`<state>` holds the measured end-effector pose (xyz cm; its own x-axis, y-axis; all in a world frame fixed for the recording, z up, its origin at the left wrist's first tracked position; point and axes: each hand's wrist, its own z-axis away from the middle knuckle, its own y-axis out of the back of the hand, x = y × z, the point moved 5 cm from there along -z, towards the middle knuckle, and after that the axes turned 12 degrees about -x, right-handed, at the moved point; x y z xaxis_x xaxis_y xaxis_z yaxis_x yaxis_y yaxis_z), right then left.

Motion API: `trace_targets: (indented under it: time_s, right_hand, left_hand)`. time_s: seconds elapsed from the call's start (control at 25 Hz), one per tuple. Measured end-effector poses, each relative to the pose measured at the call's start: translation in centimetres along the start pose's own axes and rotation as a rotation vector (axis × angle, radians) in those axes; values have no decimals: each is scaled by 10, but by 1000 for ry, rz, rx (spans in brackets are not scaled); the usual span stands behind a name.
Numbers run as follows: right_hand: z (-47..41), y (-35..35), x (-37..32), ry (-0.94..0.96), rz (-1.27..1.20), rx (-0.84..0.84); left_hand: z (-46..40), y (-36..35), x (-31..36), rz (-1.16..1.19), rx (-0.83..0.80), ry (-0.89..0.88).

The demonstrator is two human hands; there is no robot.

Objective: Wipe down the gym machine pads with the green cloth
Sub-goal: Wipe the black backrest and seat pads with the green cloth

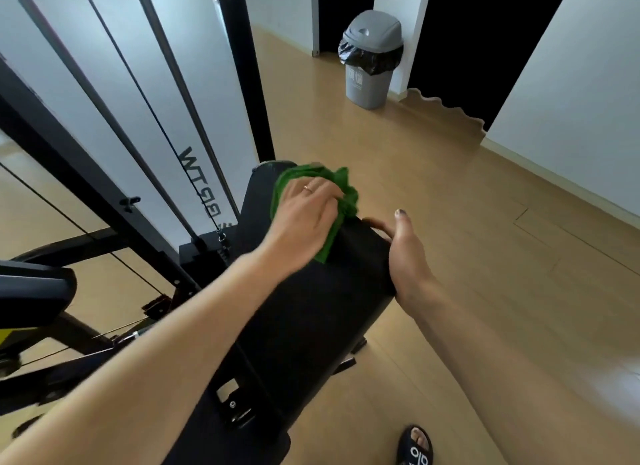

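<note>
A long black padded bench pad (311, 308) of the gym machine runs from the bottom centre up to mid-frame. The green cloth (341, 187) lies crumpled at its far end, partly hanging over the pad's top. My left hand (304, 215) presses flat on the cloth, fingers curled into its folds, a ring on one finger. My right hand (405, 250) grips the pad's right edge, thumb up, fingers wrapped over the side. A second black pad (263, 184) stands just beyond the cloth.
The machine's black frame (79, 173), cables and white shroud fill the left. A grey lidded bin (372, 59) with a black liner stands on the wooden floor at the back. White walls and dark doorways are to the right. My sandalled foot (415, 445) is at the bottom.
</note>
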<state>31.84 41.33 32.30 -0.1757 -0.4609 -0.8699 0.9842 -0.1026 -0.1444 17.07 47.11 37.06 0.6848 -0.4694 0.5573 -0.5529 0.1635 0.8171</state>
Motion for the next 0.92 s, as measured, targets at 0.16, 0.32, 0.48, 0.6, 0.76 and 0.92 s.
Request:
trace_targets:
  time_s: [0.16,0.32,0.48,0.6,0.76,0.92]
  right_hand:
    - [6,4,2,25,-297,-197]
    - [11,6,-1,71,-307,-234]
    - [9,10,-1,138,-11,-131]
    - [10,7,4,110,-127,-160]
    - [15,11,3,74,-437,-174]
    - [22,17,12,98,-554,-201]
  left_hand:
    - [59,-34,71,-28,-94,-180]
    - [24,-5,30,-221,-207,-279]
    - [-19,28,-33,-249,-48,-34]
    - [-9,10,-16,-127,61,87]
    - [57,-49,73,-159,-4,-152]
    - [45,-35,61,-263,-152,-427]
